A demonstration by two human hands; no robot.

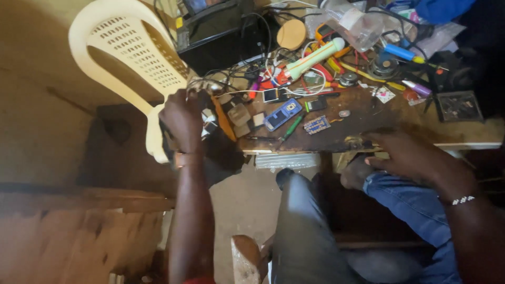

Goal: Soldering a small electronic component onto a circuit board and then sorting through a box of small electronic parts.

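My left hand, a watch on its wrist, is raised at the left end of the cluttered wooden workbench. Its fingers are curled around a tangle of thin cables and small white plugs, with its back to the camera. My right hand, a beaded bracelet on its wrist, rests at the bench's front edge above my knee in blue jeans and holds nothing visible. A blue phone part, a green screwdriver and a small circuit board lie between the hands.
A cream plastic chair stands tipped beside my left hand. A black box, a round wooden disc, a pale green tool, a blue-handled screwdriver, a small fan and several wires crowd the bench's back.
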